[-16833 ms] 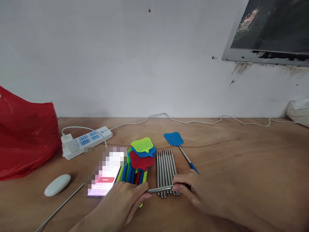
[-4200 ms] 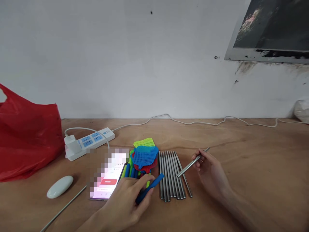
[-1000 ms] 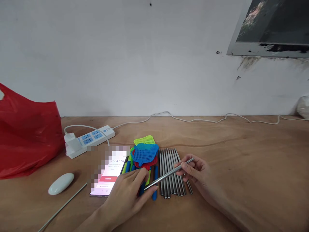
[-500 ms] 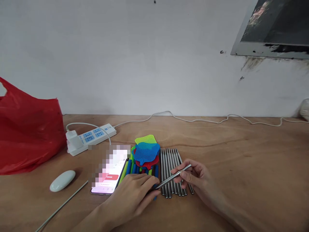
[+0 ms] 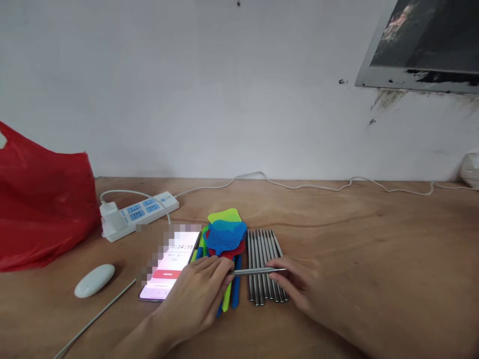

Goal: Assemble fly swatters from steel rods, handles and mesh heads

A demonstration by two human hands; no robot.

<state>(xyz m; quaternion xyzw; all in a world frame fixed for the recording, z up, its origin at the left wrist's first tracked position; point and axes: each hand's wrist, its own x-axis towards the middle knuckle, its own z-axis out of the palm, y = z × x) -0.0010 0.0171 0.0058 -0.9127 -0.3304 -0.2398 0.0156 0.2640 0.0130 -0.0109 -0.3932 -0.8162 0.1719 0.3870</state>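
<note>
A slim silver metal rod [image 5: 254, 271] lies nearly level between my two hands. My left hand [image 5: 202, 289] is closed on its left end, which is hidden behind the fingers. At the right end, my right hand [image 5: 297, 284] pinches the tip between thumb and fingers. Beneath it is a row of similar metal rods [image 5: 262, 291] side by side on the table, partly covered by my right hand. Just left of them are stacked fly swatters with a blue head [image 5: 226, 237], a yellow-green head [image 5: 225, 215] and a red head [image 5: 239, 250]. My left hand covers part of their coloured handles [image 5: 236, 289].
A lit phone [image 5: 168, 274] is left of the swatters. Farther left are a white computer mouse [image 5: 95, 280], a power strip [image 5: 142, 214] with a plugged-in charger, and a red plastic bag [image 5: 45, 209]. A white cable [image 5: 295, 187] runs along the wall.
The metal rod has turned from a slant, right end raised, to nearly level. My left hand has risen slightly, uncovering more of the handle ends. My right hand has shifted a little lower.
</note>
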